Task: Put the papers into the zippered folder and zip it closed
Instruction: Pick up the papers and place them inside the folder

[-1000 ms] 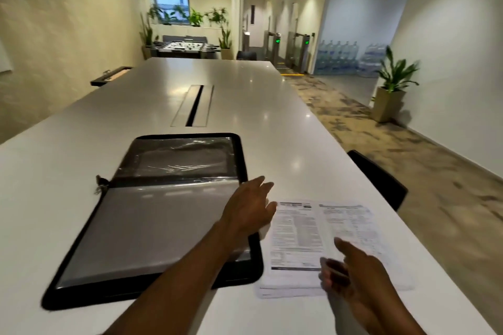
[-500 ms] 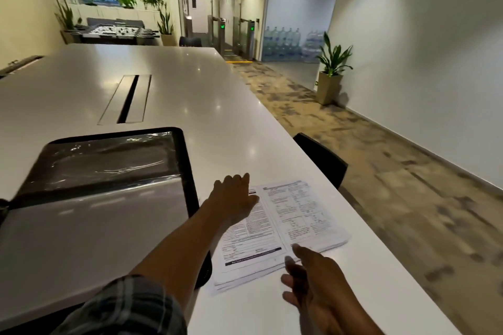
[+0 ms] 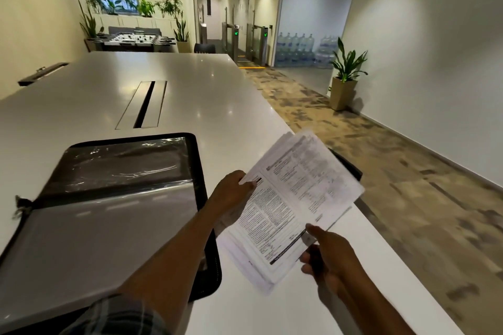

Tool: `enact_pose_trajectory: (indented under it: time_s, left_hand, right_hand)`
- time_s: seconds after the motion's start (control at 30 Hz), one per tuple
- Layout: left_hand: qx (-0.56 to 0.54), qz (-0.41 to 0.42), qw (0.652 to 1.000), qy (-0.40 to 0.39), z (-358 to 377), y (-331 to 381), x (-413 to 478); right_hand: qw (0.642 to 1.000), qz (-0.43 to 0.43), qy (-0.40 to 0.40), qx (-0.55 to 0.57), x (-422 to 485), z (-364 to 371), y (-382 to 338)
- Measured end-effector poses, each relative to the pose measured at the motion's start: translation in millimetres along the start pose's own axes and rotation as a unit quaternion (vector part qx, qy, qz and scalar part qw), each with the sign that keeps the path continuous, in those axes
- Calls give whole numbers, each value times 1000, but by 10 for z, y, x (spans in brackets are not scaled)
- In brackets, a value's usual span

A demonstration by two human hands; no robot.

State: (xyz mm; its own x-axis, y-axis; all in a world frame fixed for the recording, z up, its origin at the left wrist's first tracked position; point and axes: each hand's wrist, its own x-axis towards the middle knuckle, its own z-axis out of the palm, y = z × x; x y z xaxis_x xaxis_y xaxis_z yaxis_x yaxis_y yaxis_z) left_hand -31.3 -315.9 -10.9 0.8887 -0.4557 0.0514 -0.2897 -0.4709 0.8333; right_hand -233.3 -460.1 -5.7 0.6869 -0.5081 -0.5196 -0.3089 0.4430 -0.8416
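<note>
- The papers [image 3: 288, 209] have come up off the table [image 3: 206, 90], tilted.
- Left hand [image 3: 231, 193] pinches their top edge; right hand [image 3: 330, 253] grips the bottom (thumb on top).
- The folder [image 3: 109, 198] lies open just left.

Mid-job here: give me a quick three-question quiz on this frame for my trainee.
1. True or false: the zippered folder lies open on the table.
2. The papers are held by: A) one hand B) both hands C) neither hand.
3. Fill in: the papers are held to the ___ of the folder.
Key: 1 true. 2 B: the left hand and right hand both grip them. 3 right.
</note>
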Motion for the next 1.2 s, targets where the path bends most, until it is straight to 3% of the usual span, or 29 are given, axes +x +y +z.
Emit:
enact_pose_trajectory:
  time_s: [0.1,0.17,0.27,0.4,0.6,0.7,0.8,1.0,1.2]
  left_hand:
    - [-179,4,983,33,-67,67,-69]
    - [-300,24,952,54,-109,160,-137]
    - [-308,88,944,73,-225,378,-205]
    - [-294,140,940,101,-344,592,-253]
    - [-217,98,966,104,-177,336,-386]
    - [-149,79,980,106,6,110,-482]
    - [-140,78,980,122,78,60,-525]
    - [-150,117,971,142,-20,253,-493]
    - [-92,85,981,146,145,83,-585]
  right_hand:
    - [993,-114,12,4,92,3,-143]
    - [977,-206,-48,6,113,28,-281]
    - [951,-286,-113,-11,155,62,-559]
    - [923,-361,-107,-75,212,117,-887]
    - [920,-359,-37,-150,212,130,-582]
    - [930,-340,-71,-123,168,142,-287]
    - [929,-350,-62,-106,205,142,-217]
    - [902,-391,-16,-183,349,110,-474]
    - [914,-345,-11,-216,457,105,-266]
